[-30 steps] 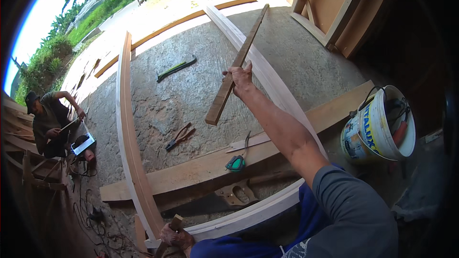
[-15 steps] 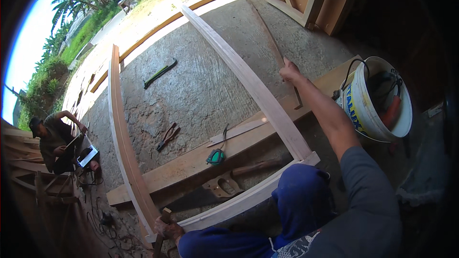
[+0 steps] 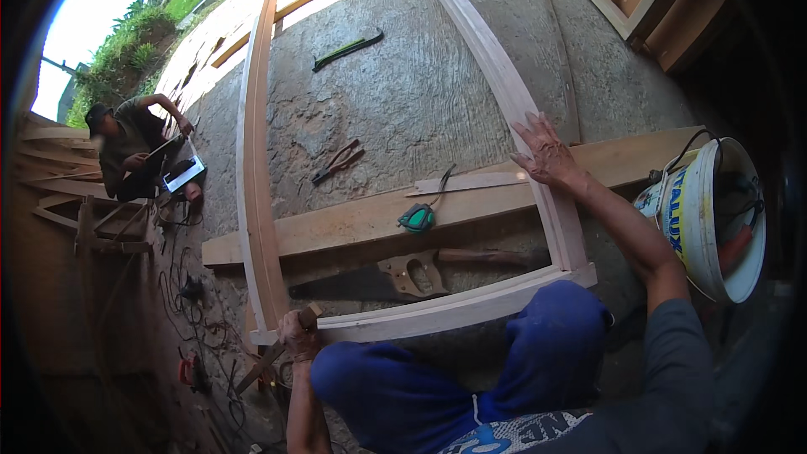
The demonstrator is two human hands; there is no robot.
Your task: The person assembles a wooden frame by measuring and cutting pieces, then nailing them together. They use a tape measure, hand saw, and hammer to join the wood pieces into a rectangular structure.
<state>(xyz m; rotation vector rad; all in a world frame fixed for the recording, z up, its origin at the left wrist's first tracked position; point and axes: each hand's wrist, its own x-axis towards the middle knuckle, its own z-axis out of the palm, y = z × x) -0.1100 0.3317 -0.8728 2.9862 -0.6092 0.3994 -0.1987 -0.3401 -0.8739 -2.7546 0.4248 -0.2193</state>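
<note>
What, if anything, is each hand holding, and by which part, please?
The left hand grips a wooden stick near its upper end; the right hand holds nothing.

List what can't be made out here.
Head view:
Left hand: palm hidden by the hand itself.
Right hand: palm hidden by its back.
Right rail: far end cut off by the top edge.
White bucket: bottom hidden by its contents.
Red object, lower left: too small and dim to identify.

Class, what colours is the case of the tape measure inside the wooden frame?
The tape measure is teal green and black, clearest in the head view.
</note>
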